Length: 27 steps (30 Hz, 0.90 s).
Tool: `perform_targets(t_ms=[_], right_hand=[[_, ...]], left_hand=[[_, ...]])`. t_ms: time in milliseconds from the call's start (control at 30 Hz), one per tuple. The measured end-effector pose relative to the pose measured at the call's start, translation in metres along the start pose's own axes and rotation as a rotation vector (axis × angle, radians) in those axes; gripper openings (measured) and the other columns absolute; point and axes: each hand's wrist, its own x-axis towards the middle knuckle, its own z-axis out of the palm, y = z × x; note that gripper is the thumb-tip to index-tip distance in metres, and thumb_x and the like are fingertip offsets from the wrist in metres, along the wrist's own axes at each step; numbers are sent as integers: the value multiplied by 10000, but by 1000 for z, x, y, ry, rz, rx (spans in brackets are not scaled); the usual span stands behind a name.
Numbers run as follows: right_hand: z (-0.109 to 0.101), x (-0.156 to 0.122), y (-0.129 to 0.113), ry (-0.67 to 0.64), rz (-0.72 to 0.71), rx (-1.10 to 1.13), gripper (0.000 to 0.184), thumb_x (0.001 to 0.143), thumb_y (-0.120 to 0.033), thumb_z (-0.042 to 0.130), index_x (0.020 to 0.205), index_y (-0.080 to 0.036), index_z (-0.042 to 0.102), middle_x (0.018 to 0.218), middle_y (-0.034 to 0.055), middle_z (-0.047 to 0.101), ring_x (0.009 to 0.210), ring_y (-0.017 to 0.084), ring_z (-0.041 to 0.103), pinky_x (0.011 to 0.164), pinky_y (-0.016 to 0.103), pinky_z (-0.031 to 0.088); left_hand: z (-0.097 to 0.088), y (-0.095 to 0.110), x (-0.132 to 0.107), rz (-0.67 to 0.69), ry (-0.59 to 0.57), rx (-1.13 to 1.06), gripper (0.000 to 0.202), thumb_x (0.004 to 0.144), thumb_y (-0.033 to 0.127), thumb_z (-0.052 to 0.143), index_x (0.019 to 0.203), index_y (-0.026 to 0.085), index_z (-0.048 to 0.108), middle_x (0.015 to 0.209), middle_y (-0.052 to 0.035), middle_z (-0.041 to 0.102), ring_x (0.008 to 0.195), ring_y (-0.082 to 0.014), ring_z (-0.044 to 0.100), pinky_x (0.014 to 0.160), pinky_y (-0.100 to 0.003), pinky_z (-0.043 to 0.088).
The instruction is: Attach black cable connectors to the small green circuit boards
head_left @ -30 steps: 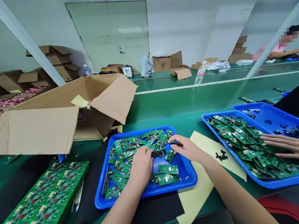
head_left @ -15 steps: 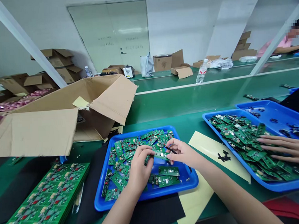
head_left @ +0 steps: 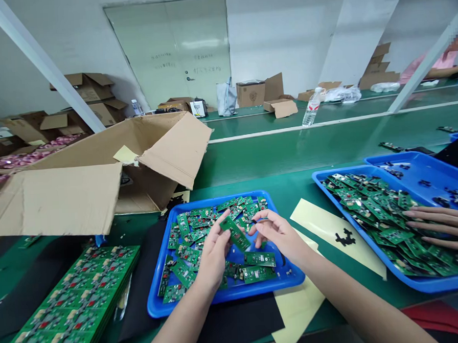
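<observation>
A small green circuit board (head_left: pixel 236 233) is pinched at its upper left end between the thumb and fingers of my left hand (head_left: pixel 215 251), tilted above the tray. Just right of that board is my right hand (head_left: pixel 275 231), its fingers curled, with a small dark bit at the fingertips that I cannot make out clearly. Both hands are over a blue tray (head_left: pixel 154 304) holding many loose circuit boards. Two boards (head_left: pixel 260 266) lie near the tray's front right, below my right hand.
Left stands a stack of uncut board panels (head_left: pixel 73 307) and an open cardboard box (head_left: pixel 54 198). Yellow backing paper (head_left: pixel 308 216) carries black pieces (head_left: pixel 345 237). Another person's hand (head_left: pixel 445 226) rests over boards in a right-hand blue tray (head_left: pixel 415 283). A bottle (head_left: pixel 310 108) stands behind.
My left hand has turned the circuit board from nearly level to a steep tilt. My right hand has come off its right end; the black strip in its fingers is now mostly hidden.
</observation>
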Motion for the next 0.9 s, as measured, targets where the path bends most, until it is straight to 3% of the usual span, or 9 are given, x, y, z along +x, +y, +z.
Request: perform_targets(t_ms=[133, 267, 433, 633, 733, 833, 900], right_hand=[[-1, -1, 3, 14, -91, -84, 256, 863, -435, 494, 958, -198, 511, 750, 12, 645, 566, 128, 619, 666, 335, 519], [-1, -3, 9, -17, -166, -227, 245, 895, -392, 450, 1029, -201, 525, 751, 7, 631, 579, 132, 634, 648, 324, 533], [-1, -9, 9, -53, -232, -436, 256, 929, -320, 378, 1100, -203, 529, 794, 24, 648, 625, 141, 665, 670, 315, 540], [-4, -12, 9, -23, -289, -582, 297, 937, -279, 357, 1176, -219, 523, 834, 39, 677, 654, 158, 684, 692, 327, 561], [-6, -14, 8, -2, -284, -634, 319, 938, -268, 357, 1215, -226, 510, 857, 44, 688, 683, 166, 690, 708, 333, 565], [-7, -16, 7, 0, -287, -701, 367, 940, -248, 340, 1288, -238, 458, 859, 43, 693, 698, 166, 684, 725, 339, 559], [-8, -16, 6, -29, -284, -766, 450, 936, -228, 331, 1386, -244, 335, 800, 33, 688, 699, 173, 673, 708, 337, 552]], left_hand=[[-1, 4, 2, -56, 49, -58, 519, 795, 313, 521, 1285, 144, 494, 591, 28, 588, 597, -122, 546, 641, -230, 427], [3, 9, -2, -109, -4, -74, 424, 783, 333, 561, 1148, 120, 597, 529, 35, 558, 533, -111, 516, 586, -226, 410], [5, 10, -2, -265, -72, -210, 525, 726, 306, 681, 1196, 123, 539, 575, 29, 596, 557, -92, 538, 599, -207, 416], [4, 5, 0, -421, -133, -368, 273, 721, 183, 683, 976, 155, 590, 621, 23, 604, 553, -74, 563, 565, -175, 429], [7, 4, -1, -476, -158, -435, 278, 740, 122, 650, 1011, 141, 590, 631, 14, 599, 534, -70, 552, 529, -170, 421], [8, 3, -2, -488, -182, -463, 370, 731, 105, 664, 1089, 122, 568, 614, 17, 593, 515, -63, 528, 502, -162, 395], [9, 1, -2, -460, -191, -461, 373, 707, 109, 695, 1059, 117, 575, 616, 17, 596, 523, -62, 523, 505, -163, 390]])
